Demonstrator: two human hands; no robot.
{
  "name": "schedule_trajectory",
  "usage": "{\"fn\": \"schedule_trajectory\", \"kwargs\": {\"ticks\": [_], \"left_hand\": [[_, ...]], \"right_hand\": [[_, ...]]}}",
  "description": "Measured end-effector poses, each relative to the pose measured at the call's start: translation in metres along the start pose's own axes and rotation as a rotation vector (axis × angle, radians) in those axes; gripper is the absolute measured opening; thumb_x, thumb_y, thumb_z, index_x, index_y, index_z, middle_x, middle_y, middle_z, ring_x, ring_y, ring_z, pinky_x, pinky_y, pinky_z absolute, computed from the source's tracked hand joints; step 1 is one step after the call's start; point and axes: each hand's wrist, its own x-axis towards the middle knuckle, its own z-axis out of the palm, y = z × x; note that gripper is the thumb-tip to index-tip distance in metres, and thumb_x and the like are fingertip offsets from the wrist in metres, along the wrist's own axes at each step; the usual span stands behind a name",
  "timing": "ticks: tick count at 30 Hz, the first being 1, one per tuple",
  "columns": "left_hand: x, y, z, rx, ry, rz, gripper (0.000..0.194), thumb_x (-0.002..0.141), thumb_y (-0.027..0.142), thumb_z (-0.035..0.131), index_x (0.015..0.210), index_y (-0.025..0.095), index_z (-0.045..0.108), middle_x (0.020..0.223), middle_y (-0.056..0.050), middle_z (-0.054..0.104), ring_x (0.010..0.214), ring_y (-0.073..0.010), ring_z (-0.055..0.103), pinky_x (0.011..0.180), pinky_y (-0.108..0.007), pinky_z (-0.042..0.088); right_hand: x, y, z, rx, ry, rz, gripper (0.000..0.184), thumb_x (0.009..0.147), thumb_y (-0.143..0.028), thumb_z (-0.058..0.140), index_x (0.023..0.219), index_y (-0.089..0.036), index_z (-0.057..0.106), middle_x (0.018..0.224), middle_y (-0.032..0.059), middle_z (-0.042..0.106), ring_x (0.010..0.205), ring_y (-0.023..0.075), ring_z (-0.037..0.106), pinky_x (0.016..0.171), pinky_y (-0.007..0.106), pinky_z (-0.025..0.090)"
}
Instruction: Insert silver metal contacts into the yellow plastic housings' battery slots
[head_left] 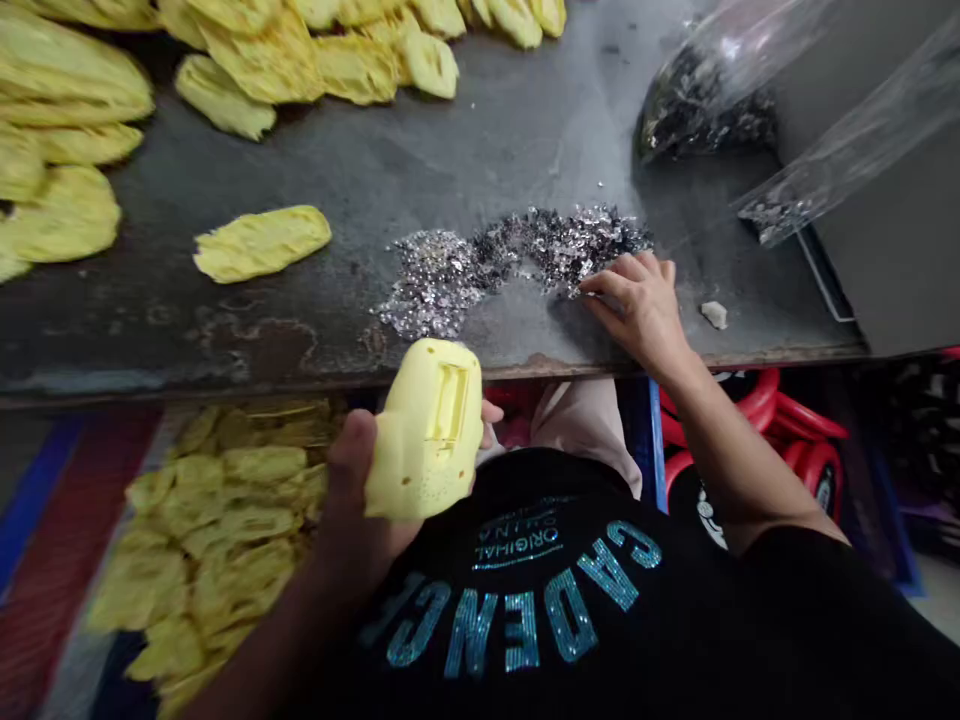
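1 yellow housing (401,450): in L hand (354,490), fingers closed round its sides, near front edge of table (420,150). R hand (639,305): fingertips bunched at pile of sm. silvery bits (551,245) (can't tell if any pinched). 1 flat yellow pc. (262,243), on table, left of pile.

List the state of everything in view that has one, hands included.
Left hand: gripping the yellow casing.
Yellow casing: held, slotted recess facing the camera.
Right hand: fingertips at the pile's edge; grip unclear.
Small shiny pieces: loose, spread in a band.
Lone yellow piece: lying flat on the table.
Larger clear bag: partly filled; mouth out of view.
Pale lump: resting on the table.
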Motion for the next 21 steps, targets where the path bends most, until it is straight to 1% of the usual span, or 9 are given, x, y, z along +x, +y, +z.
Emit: {"fn": "schedule_trajectory", "kwargs": {"ticks": [3,5,8,10,14,16,17,19,21], "left_hand": [[0.006,0.000,-0.001,-0.017,-0.044,-0.005,0.109,0.081,0.112,0.064,0.121,0.015,0.094,0.091,-0.012,0.079,0.072,-0.0219,0.067,0.058,-0.028,0.058],[0.008,-0.001,-0.001,-0.028,-0.017,-0.004,0.111,0.081,0.113,0.063,0.122,0.015,0.094,0.094,-0.013,0.081,0.072,-0.0210,0.067,0.056,-0.027,0.055],[0.007,-0.005,-0.001,-0.055,0.073,0.021,0.107,0.084,0.110,0.067,0.131,0.017,0.092,0.115,-0.016,0.087,0.081,-0.0216,0.072,0.060,-0.025,0.058],[0.008,-0.007,-0.004,-0.082,0.073,0.039,0.104,0.086,0.106,0.071,0.140,0.020,0.090,0.128,-0.016,0.087,0.085,-0.0222,0.075,0.063,-0.026,0.060],[0.012,-0.010,-0.008,-0.093,0.051,0.038,0.101,0.090,0.103,0.068,0.144,0.020,0.089,0.134,-0.016,0.087,0.087,-0.0231,0.077,0.067,-0.027,0.064],[0.014,-0.010,-0.008,-0.079,0.041,0.022,0.104,0.089,0.105,0.067,0.140,0.018,0.090,0.129,-0.017,0.087,0.088,-0.0240,0.076,0.072,-0.029,0.066],[0.014,-0.010,-0.007,-0.068,0.031,0.020,0.106,0.087,0.106,0.068,0.137,0.016,0.091,0.120,-0.017,0.088,0.085,-0.0238,0.075,0.072,-0.029,0.065],[0.015,-0.011,-0.006,-0.041,0.027,0.017,0.109,0.086,0.108,0.067,0.133,0.013,0.092,0.102,-0.015,0.085,0.079,-0.0226,0.071,0.071,-0.029,0.064],[0.014,-0.013,-0.008,-0.035,0.046,0.012,0.110,0.088,0.108,0.063,0.134,0.012,0.091,0.093,-0.013,0.082,0.078,-0.0231,0.070,0.071,-0.030,0.063]], "right_hand": [[0.011,-0.002,0.008,-0.021,0.001,-0.006,0.019,0.115,-0.038,0.067,0.119,-0.028,0.083,0.123,0.0100,0.080,0.131,0.0381,0.064,0.112,0.059,0.048],[0.015,-0.003,0.011,-0.017,0.006,-0.015,0.018,0.113,-0.037,0.067,0.115,-0.027,0.083,0.119,0.0106,0.079,0.130,0.0381,0.063,0.112,0.059,0.048],[0.010,-0.001,0.009,0.033,0.011,-0.049,0.018,0.111,-0.033,0.066,0.107,-0.027,0.083,0.110,0.0099,0.077,0.122,0.0367,0.064,0.108,0.057,0.048],[0.002,0.001,0.006,0.095,0.012,-0.084,0.017,0.110,-0.032,0.066,0.104,-0.027,0.082,0.104,0.0081,0.076,0.116,0.0347,0.064,0.105,0.055,0.048],[-0.016,0.008,0.001,0.142,0.070,-0.047,0.018,0.110,-0.032,0.066,0.106,-0.027,0.083,0.105,0.0072,0.077,0.112,0.0336,0.066,0.102,0.053,0.047],[-0.019,0.011,0.000,0.128,0.110,0.007,0.019,0.111,-0.032,0.065,0.108,-0.027,0.083,0.109,0.0084,0.078,0.114,0.0350,0.066,0.104,0.056,0.047],[-0.020,0.012,0.000,0.121,0.118,0.023,0.020,0.111,-0.033,0.065,0.109,-0.026,0.084,0.110,0.0090,0.079,0.115,0.0357,0.067,0.105,0.057,0.047],[-0.017,0.012,0.000,0.106,0.110,0.028,0.020,0.111,-0.035,0.066,0.112,-0.026,0.084,0.111,0.0102,0.079,0.117,0.0373,0.067,0.108,0.060,0.047],[-0.011,0.009,0.001,0.079,0.080,0.011,0.021,0.111,-0.037,0.066,0.119,-0.026,0.083,0.114,0.0110,0.079,0.120,0.0388,0.066,0.109,0.062,0.048]]}}
